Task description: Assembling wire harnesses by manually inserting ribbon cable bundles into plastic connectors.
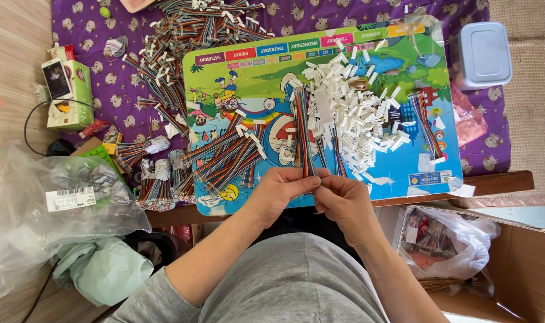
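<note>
Box (527, 263), cardboard, at 4 o'clock: open, holding a clear bag (449, 242) of dark, mixed-colour parts, kind unclear.

Plastic bag (51, 203), large, clear, at 8 o'clock: crumpled, with a white label; contents cannot be told.

Tub (480, 55), pale grey, lidded, at 2 o'clock on the purple cloth (105, 90): lid on, contents hidden.

Carton (69, 90), green and white, small, at 10 o'clock: top flaps open, inside not visible.

Board (320, 113), bright cartoon print, centre: serves as the work tray. It carries a heap of white connectors (356, 113) at about 1 o'clock, finished cables (230, 152) fanned at 9 o'clock of the board, and a small cable bunch (425, 122) toward its 3 o'clock edge. More cables (188, 36) lie piled on the cloth at 11 o'clock.

Wire bundle (304, 134), held: flat multicolour ribbon strands, red, green, blue and yellow, straight, running from the hands up toward 12 o'clock over the board, white connectors at the far end. Its near end sits at the board's 6 o'clock edge.

Left hand (281, 188): pinching the bundle's near end between thumb and fingers.

Right hand (344, 200): fingers curled, gripping the same end just beside the left, the two touching.
</note>
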